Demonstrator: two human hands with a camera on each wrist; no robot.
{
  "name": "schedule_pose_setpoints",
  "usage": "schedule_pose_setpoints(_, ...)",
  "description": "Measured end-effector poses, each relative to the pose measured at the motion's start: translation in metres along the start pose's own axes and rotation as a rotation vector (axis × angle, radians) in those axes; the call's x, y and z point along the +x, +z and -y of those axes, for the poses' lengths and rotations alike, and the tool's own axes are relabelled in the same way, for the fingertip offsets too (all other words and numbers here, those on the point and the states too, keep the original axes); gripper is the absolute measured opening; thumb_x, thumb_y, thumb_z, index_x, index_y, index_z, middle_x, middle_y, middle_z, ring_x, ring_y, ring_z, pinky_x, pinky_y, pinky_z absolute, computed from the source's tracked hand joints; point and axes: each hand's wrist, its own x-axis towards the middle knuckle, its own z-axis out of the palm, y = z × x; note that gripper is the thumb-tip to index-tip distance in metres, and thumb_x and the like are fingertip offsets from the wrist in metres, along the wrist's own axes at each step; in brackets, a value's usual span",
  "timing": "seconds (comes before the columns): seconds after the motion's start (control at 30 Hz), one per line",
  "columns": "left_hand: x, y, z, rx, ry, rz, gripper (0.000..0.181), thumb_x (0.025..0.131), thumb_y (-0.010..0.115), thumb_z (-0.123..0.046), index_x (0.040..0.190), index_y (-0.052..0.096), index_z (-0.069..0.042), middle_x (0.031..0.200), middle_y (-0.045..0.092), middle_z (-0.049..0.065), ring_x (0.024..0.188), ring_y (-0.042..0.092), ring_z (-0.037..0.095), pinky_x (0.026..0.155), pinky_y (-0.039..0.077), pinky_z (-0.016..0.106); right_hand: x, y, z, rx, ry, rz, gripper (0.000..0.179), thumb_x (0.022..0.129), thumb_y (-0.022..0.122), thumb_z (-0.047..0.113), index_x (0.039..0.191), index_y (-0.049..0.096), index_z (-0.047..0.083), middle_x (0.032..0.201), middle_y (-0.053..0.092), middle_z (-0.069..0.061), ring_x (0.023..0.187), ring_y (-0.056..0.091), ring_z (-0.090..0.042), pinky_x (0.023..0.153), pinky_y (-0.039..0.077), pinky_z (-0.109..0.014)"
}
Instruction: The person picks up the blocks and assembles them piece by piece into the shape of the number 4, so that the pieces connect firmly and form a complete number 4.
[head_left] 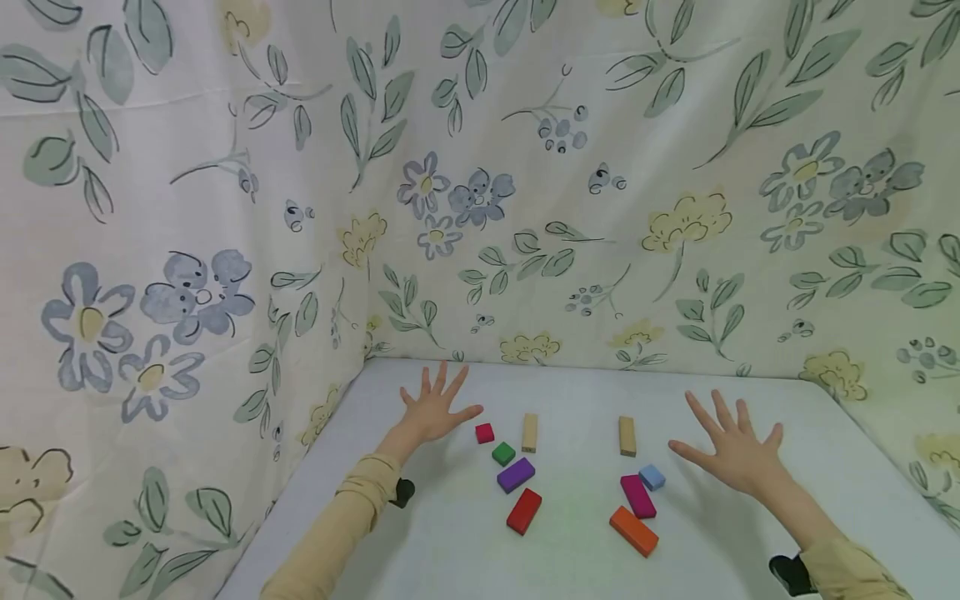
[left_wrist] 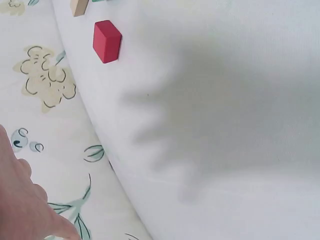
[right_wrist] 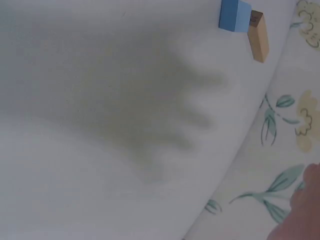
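Observation:
Fingers spread wide, my left hand (head_left: 431, 415) hovers over the left of the white table and holds nothing. Nearest to it lies a small red cube (head_left: 485, 433), also seen in the left wrist view (left_wrist: 107, 42). My right hand (head_left: 738, 450) is likewise spread above the right side, with a light blue cube (head_left: 652, 477) closest to it. Close by the left hand's side are a green cube (head_left: 503, 453), a purple block (head_left: 516, 475), a red block (head_left: 524, 511) and a natural wood block (head_left: 530, 432). Towards the right lie a magenta block (head_left: 638, 497), an orange block (head_left: 633, 531) and another wood block (head_left: 627, 437).
A white table (head_left: 573, 575) carries all the blocks, in two loose groups with a gap between them. Floral cloth (head_left: 555, 167) hangs behind the table's far edge and along its sides. Shadows of both hands fall on the tabletop.

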Motion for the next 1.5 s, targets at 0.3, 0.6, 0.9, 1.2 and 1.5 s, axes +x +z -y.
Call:
schedule_pose_setpoints(0.3, -0.005, 0.005, -0.01, -0.046, 0.049, -0.006, 0.085, 0.084, 0.039, -0.075, 0.152, 0.006, -0.037, 0.161, -0.005, 0.008, 0.144, -0.009, 0.046, 0.099, 0.001, 0.08, -0.004, 0.006, 0.004, 0.017, -0.03, -0.003, 0.095, 0.083, 0.053, 0.066, 0.153, 0.004, 0.026, 0.153, 0.009, -0.031, 0.133, 0.001, -0.063, 0.085, -0.014, -0.084)
schedule_pose_setpoints(0.6, -0.01, 0.012, -0.016, -0.085, 0.095, -0.025, 0.081, 0.087, 0.036, -0.073, 0.152, 0.006, -0.036, 0.161, -0.002, 0.009, 0.144, -0.004, 0.046, 0.101, 0.004, 0.078, -0.01, 0.009, 0.007, 0.038, -0.052, 0.011, 0.094, 0.083, 0.055, 0.063, 0.153, 0.003, 0.029, 0.153, 0.013, -0.031, 0.134, 0.001, -0.061, 0.085, -0.018, -0.082)
schedule_pose_setpoints(0.9, -0.017, 0.014, -0.024, -0.141, 0.131, -0.002, 0.079, 0.088, 0.039, -0.07, 0.152, 0.008, -0.035, 0.161, 0.0, 0.007, 0.145, -0.004, 0.043, 0.103, 0.003, 0.076, -0.014, 0.015, 0.02, 0.087, -0.099, 0.025, 0.094, 0.083, 0.059, 0.058, 0.153, 0.006, 0.028, 0.154, 0.015, -0.028, 0.134, 0.005, -0.061, 0.087, -0.016, -0.083)
schedule_pose_setpoints(1.2, -0.025, 0.018, -0.032, -0.142, 0.208, -0.003, 0.078, 0.089, 0.041, -0.067, 0.153, 0.013, -0.031, 0.161, 0.008, 0.008, 0.146, 0.007, 0.041, 0.11, 0.006, 0.069, -0.022, 0.017, 0.034, 0.113, -0.157, 0.033, 0.091, 0.081, 0.062, 0.058, 0.153, 0.013, 0.032, 0.153, 0.022, -0.026, 0.135, 0.014, -0.058, 0.093, -0.008, -0.082)
schedule_pose_setpoints(1.5, -0.033, 0.021, -0.039, -0.183, 0.254, 0.042, 0.075, 0.09, 0.041, -0.066, 0.152, 0.016, -0.031, 0.161, 0.01, 0.004, 0.148, 0.008, 0.033, 0.114, 0.008, 0.062, -0.026, 0.021, 0.041, 0.203, -0.187, 0.072, 0.088, 0.081, 0.065, 0.053, 0.152, 0.018, 0.03, 0.154, 0.021, -0.025, 0.136, 0.013, -0.055, 0.099, -0.003, -0.078)
